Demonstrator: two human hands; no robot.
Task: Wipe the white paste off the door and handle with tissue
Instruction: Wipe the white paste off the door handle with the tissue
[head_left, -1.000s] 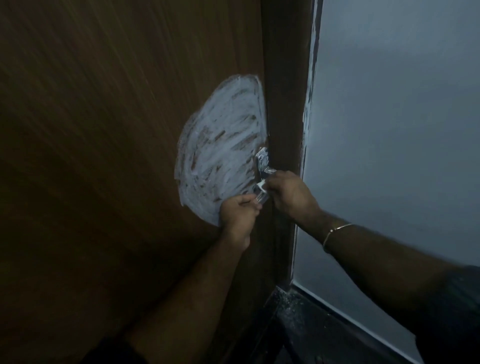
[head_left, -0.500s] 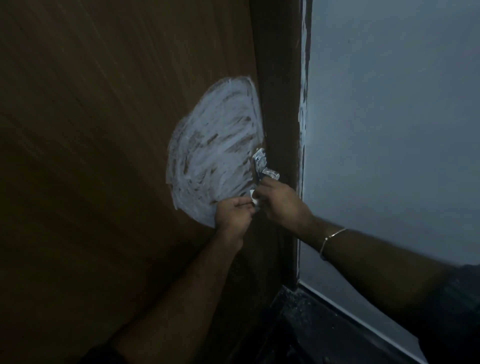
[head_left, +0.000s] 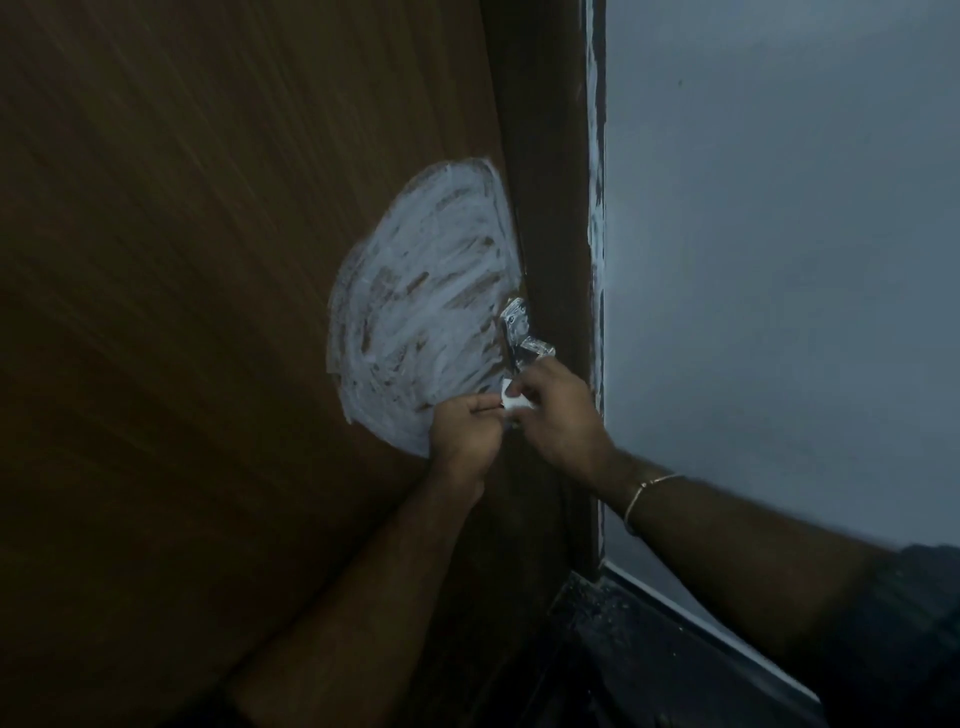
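A brown wooden door (head_left: 208, 312) carries a big smeared patch of white paste (head_left: 421, 312) near its right edge. The paste-coated handle (head_left: 519, 332) sticks out just right of the patch. Directly below the handle, my left hand (head_left: 462, 431) and my right hand (head_left: 561, 415) meet, and both pinch a small white tissue (head_left: 511, 402) between their fingertips. Most of the tissue is hidden by the fingers. A thin bangle circles my right wrist.
The dark door frame (head_left: 550, 208) runs vertically beside the handle, with white smears along its right edge. A grey wall (head_left: 779, 260) fills the right side. A dark floor and skirting (head_left: 649, 649) lie at the bottom right.
Both hands stay together under the handle, working the tissue between them. They sit slightly lower relative to the handle than one second ago, as the view drifts.
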